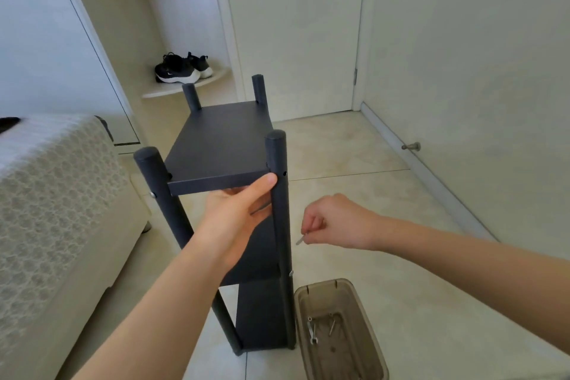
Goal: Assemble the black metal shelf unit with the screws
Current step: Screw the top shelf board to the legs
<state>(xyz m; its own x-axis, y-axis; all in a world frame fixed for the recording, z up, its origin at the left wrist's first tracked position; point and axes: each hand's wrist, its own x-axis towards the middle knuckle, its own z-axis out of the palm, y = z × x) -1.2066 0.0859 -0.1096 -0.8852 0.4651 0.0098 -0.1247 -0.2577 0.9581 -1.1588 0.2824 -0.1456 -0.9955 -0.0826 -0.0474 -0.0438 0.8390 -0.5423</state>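
Your left hand [243,210] grips the top near edge of the shelf unit [216,145]; your right hand [336,222] pinches a screw [300,240].

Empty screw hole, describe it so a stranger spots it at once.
Find the black shelf unit by the bed. On its near right post, level with the top shelf, sits a dark hole; the left post shows a silver screw head there instead.

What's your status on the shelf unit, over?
Left hand grips top shelf. Right hand pinches screw beside near right post. Its screw hole empty, nothing between.
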